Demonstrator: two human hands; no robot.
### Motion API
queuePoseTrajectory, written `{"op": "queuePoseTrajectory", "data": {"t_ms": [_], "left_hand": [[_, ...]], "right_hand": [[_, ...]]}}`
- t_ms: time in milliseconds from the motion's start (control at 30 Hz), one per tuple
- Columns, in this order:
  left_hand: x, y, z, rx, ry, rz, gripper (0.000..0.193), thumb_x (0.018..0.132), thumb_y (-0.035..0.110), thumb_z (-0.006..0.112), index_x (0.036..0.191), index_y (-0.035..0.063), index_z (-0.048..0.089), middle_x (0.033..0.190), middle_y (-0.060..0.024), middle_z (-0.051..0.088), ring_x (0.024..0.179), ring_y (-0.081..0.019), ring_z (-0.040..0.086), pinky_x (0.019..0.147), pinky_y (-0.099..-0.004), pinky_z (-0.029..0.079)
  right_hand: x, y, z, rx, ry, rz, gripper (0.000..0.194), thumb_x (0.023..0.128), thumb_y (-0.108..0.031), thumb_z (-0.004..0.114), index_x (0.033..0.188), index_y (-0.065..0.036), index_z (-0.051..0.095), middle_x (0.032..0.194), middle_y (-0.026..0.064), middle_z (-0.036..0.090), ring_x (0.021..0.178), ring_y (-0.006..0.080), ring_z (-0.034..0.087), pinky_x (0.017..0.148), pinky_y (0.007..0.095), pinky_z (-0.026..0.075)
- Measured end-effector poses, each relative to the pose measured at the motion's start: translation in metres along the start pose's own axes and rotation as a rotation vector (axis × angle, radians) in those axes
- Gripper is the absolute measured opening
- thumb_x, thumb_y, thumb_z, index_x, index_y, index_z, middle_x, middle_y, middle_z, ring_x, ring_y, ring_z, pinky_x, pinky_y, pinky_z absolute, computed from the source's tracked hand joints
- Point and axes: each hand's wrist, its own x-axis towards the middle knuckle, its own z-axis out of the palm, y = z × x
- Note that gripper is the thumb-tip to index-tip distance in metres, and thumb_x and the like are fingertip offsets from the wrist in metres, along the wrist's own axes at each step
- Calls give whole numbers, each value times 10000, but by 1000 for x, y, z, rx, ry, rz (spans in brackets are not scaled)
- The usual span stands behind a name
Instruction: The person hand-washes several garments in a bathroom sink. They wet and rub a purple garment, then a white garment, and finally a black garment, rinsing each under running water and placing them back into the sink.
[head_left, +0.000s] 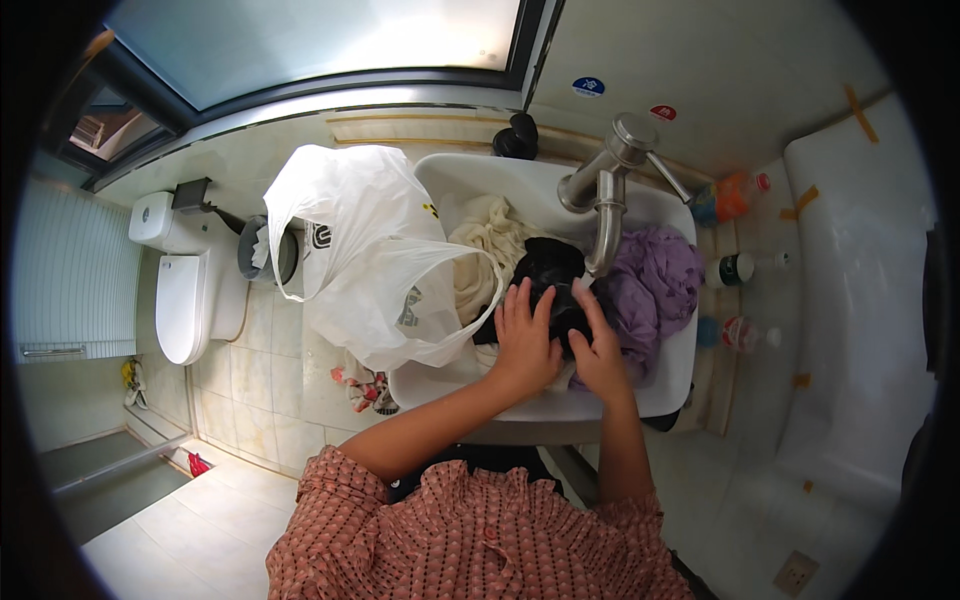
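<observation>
My left hand (527, 335) lies over a wet black cloth (556, 264) in the white washbasin (480, 171), its fingers spread. Beside it my right hand (602, 352) also touches the black cloth, thumb and fingers apart. Neither hand is visibly closed around the fabric. The spout of a metal faucet (610, 217) ends just above the right fingertips, with a pale blur that looks like water below it. Cream cloth (480, 247) is bunched on the basin's left side, and a purple cloth (660, 277) is heaped on the right. The hands hide part of the black cloth.
A white plastic bag (360, 240) overlaps the basin's left rim. Patterned cloth (364, 390) lies below it. Bottles, including an orange-labelled one (727, 198), line the right side. A black pipe fitting (516, 137) is behind the basin. A toilet (180, 307) and bin (264, 251) stand left.
</observation>
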Motion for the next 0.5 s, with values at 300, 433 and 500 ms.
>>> {"op": "queuePoseTrajectory", "data": {"t_ms": [300, 433, 500], "left_hand": [[28, -33, 45, -14, 13, -149, 701, 730, 79, 621, 1349, 10, 299, 1297, -283, 326, 1191, -479, 326, 971, -545, 311], [48, -26, 33, -170, 130, -181, 486, 675, 26, 639, 1141, 68, 509, 1094, -204, 458, 996, -399, 466, 861, -442, 412], [52, -22, 20, -259, 79, -264, 434, 663, 7, 620, 1086, 52, 533, 1055, -194, 486, 934, -377, 499, 839, -397, 430]], "right_hand": [[42, 50, 22, -359, 72, -47, 557, 790, -14, 503, 1338, -32, 404, 1294, 214, 469, 1193, 366, 454, 1003, 384, 351], [44, 57, 10, -390, 188, 96, 641, 759, -248, 684, 1290, 8, 433, 1271, 237, 448, 1144, 384, 462, 943, 412, 394], [41, 53, 0, -100, 110, 279, 666, 771, -288, 697, 1298, 13, 422, 1285, 227, 440, 1150, 353, 467, 937, 403, 395]]}}
